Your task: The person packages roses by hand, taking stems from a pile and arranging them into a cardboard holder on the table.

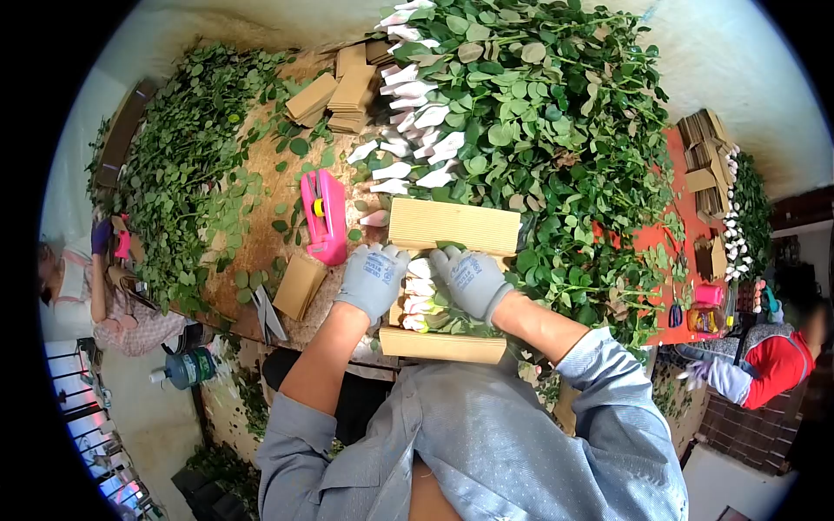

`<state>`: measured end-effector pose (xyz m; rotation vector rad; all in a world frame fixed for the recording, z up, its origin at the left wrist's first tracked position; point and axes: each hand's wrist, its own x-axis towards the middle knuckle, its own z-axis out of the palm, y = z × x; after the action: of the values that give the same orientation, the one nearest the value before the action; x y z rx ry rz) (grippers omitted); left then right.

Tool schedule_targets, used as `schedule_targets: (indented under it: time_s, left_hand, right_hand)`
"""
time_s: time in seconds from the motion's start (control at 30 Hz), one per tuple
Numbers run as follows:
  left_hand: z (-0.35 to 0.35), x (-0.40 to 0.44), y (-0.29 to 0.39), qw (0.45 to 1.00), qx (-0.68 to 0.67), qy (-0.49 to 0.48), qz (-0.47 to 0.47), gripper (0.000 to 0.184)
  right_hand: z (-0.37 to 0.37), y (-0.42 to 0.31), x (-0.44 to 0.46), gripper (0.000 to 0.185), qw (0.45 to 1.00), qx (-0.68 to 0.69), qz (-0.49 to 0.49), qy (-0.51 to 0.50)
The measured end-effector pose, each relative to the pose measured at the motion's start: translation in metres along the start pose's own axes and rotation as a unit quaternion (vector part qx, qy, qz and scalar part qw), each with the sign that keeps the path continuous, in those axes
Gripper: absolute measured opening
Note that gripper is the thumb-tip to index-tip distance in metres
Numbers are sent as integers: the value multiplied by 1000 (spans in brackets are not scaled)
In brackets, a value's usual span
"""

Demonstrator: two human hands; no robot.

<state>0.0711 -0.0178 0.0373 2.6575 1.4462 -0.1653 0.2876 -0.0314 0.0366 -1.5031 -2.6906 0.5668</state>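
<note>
Both my hands wear grey gloves and rest at an opened corrugated cardboard wrap [453,222] on the table. Inside the wrap lies a row of pale pink and white rose buds [420,286], their leafy stems pointing right. My left hand [374,276] lies at the wrap's left edge, fingertips by the upper fold; what its fingers hold, if anything, is hidden. On top of the buds and leaves is my right hand [470,278], its fingers bent over a green leaf. The wrap's lower flap [443,345] lies near my shirt.
A pink tape dispenser [324,217] stands left of the wrap. Cardboard pieces [300,285] lie nearby, more stacks [352,97] behind. A big pile of roses [539,113] fills the back right. Other people [104,295] [773,369] are at both sides.
</note>
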Motion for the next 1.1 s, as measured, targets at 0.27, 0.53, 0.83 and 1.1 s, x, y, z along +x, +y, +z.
schedule_targets:
  time_s: [0.27,0.53,0.83,1.1]
  left_hand:
    - [7,-21,-42,978,5,-80,-195,15]
    - [-38,-40,23,994,-98,43,-6,29]
    - [-2,-44,58,977,-166,130,21,43]
    - [-6,-42,63,978,-154,142,21,40]
  right_hand:
    - [5,-2,2,38,1000,-10,7,4]
    - [4,-6,3,35,999,-42,-15,5]
    - [9,-2,-2,36,999,-6,-15,35]
    - [8,1,-1,40,1000,-7,0,8]
